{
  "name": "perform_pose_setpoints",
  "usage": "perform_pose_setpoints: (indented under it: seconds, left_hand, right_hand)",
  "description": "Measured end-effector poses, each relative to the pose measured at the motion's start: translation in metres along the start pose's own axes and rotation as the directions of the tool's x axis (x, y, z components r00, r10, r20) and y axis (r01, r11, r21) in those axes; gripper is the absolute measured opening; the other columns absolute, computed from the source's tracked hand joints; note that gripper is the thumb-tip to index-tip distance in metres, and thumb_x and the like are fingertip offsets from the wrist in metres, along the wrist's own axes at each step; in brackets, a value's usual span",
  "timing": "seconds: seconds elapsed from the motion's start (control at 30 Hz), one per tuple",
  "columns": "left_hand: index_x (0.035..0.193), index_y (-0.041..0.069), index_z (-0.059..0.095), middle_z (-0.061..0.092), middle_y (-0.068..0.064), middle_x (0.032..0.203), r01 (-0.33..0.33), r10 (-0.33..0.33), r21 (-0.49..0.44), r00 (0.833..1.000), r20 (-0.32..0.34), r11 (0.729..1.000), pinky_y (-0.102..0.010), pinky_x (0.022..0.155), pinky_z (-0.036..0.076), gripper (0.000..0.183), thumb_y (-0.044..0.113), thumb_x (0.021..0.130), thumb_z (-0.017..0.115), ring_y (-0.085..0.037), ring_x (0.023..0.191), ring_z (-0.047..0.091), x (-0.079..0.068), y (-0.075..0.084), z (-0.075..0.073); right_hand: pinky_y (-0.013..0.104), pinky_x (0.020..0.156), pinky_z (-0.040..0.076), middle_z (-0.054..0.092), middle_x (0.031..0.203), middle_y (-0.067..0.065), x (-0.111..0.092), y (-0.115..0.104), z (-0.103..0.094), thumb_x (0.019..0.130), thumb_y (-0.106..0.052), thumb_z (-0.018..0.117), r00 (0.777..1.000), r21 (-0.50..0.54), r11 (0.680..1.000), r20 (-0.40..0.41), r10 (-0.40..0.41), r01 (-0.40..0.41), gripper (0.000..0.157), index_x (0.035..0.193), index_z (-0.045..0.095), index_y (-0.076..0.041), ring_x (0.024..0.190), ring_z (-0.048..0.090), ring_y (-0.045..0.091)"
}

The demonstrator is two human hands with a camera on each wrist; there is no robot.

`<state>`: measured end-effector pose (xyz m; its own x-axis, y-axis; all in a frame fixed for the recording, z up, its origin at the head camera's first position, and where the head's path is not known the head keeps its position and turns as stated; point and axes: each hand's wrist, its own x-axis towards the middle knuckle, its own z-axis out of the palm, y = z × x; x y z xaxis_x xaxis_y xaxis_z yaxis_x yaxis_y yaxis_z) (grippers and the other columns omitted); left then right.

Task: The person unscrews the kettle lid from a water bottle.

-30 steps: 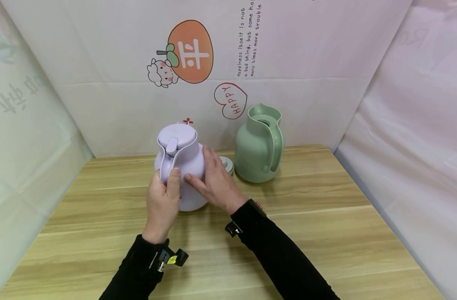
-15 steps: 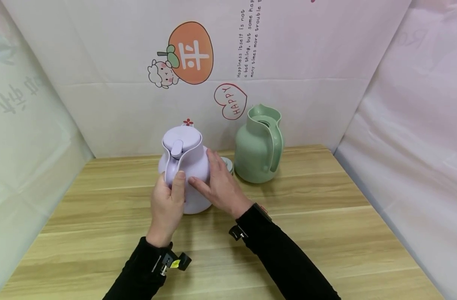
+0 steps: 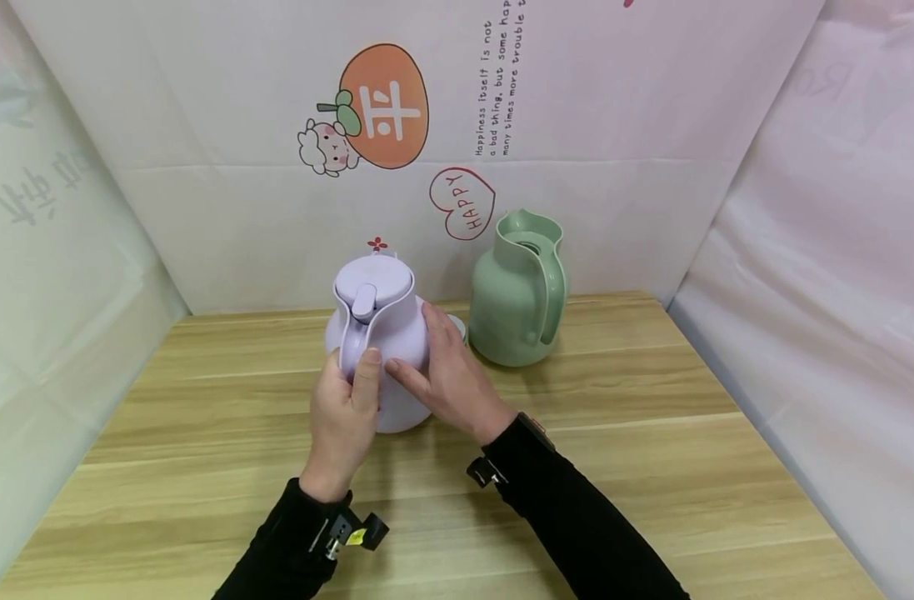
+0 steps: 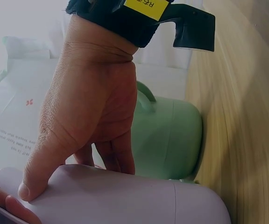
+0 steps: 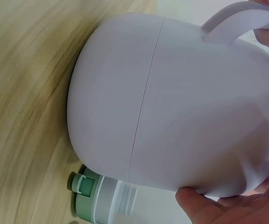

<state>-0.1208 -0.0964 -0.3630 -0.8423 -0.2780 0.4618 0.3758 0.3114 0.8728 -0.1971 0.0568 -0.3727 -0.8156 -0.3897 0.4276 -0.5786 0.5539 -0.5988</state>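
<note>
At the left, the handle (image 5: 239, 21) of a pale lilac, round-bellied jug (image 3: 407, 333), seemingly of smooth plastic, is clasped by the left grip (image 3: 342, 425), with the thumb laid along its near side. The handle is turned toward the person, presumably so that it can be taken without the wrist being twisted. The jug is held low at the bench (image 3: 651, 433), a surface of pale wood grain; whether its base is flat on it or slightly raised cannot be told. Its mouth is covered by a round lilac lid (image 3: 374, 277), whose small lever (image 3: 364, 302) is set directly above the handle, probably to be within a thumb's reach.

Farther right, the jug's side is touched by the right grip (image 3: 457, 387): the fingers are laid nearly straight against the belly, the thumb is spread toward the front, and nothing is clutched. The weight is likely taken by the left, while the wide body is steadied by the right.

Beyond, a squat green-and-white cap (image 5: 102, 198) is placed on the bench between the two jugs. By its colour it may belong to the muted green, round-bellied jug (image 3: 505, 317), which is stood upright at the far right, its mouth uncovered, its looped handle also turned toward the person, perhaps for easy taking.
</note>
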Motion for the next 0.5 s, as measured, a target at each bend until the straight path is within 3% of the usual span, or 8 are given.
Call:
perform_pose_setpoints:
  seconds: [0.5]
  left_hand:
    - [0.091,0.008,0.056,0.054,-0.002,0.067,-0.017,0.018,-0.023,1.000,0.020,1.000,-0.029,0.052,0.046,0.024,0.025,0.108,0.058,-0.015,0.055,0.054,-0.008,0.003,0.004]
  right_hand:
    - [0.044,0.108,0.050,0.042,0.153,0.010,-0.013,0.000,-0.007,0.099,-0.057,0.063,1.000,-0.035,0.999,-0.003,-0.011,0.010,0.090,0.165,0.019,-0.016,0.133,0.048,0.020]
